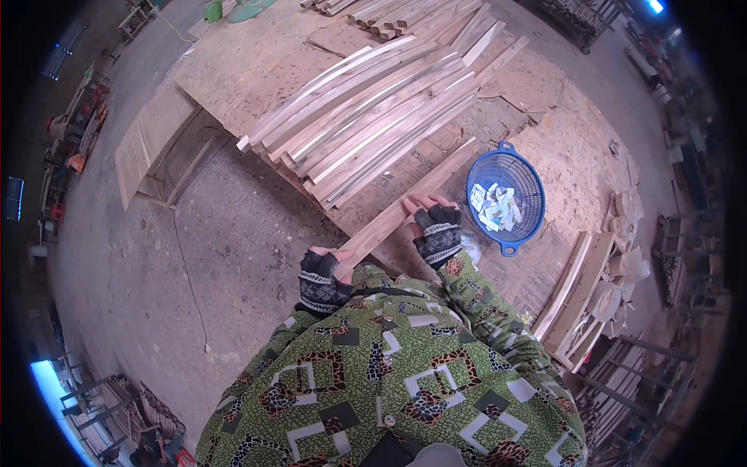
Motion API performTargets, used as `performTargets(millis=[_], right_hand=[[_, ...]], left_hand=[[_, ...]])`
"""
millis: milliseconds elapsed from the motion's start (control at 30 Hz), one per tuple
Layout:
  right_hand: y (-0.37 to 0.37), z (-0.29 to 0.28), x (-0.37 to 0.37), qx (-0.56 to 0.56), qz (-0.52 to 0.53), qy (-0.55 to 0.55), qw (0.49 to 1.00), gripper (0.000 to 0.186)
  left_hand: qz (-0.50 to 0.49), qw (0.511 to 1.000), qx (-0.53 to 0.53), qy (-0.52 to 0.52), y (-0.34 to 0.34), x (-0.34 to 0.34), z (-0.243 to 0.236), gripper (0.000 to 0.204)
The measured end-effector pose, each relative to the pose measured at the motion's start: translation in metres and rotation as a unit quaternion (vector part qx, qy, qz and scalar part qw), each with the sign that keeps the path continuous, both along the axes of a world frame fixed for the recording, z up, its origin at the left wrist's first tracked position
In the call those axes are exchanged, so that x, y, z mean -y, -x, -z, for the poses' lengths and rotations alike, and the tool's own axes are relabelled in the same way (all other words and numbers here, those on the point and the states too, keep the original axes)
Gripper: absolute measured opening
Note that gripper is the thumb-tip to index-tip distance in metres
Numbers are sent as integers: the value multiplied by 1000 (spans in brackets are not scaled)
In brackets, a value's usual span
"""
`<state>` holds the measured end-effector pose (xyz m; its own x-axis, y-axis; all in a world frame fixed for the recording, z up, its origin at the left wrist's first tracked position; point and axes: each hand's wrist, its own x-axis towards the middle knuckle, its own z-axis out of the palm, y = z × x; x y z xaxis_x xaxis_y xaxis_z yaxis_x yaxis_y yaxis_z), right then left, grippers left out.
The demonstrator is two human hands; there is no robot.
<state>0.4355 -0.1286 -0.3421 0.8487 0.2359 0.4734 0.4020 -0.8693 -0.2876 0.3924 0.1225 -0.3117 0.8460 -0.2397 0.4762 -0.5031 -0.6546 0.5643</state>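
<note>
A long, flat wooden strip lies slantwise before me, its far end over the worktable and its near end close to my body. My left hand, in a dark patterned fingerless glove, is closed on the near end. Around its right edge, about midway along, curl the bare fingertips of my right hand, gloved the same way. Just beyond the strip, a layer of similar wooden strips lies side by side. To the right of my right hand stands a blue plastic basket holding small pieces of pale paper.
The worktable is a worn wooden board. More wood pieces are stacked at its far side. Several longer boards lean at the right. A low wooden stand is on the concrete floor at left.
</note>
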Motion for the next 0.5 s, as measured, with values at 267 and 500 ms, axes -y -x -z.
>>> performTargets(millis=[267, 500], right_hand=[[-32, -4, 9, 13, -50, 134, 990, 54], [-36, -3, 0, 54, -50, 132, 988, 45]], left_hand=[[-1, 999, 37, 18, -6, 10, -17, 44], [-82, 992, 27, 97, -3, 4, -5, 40]])
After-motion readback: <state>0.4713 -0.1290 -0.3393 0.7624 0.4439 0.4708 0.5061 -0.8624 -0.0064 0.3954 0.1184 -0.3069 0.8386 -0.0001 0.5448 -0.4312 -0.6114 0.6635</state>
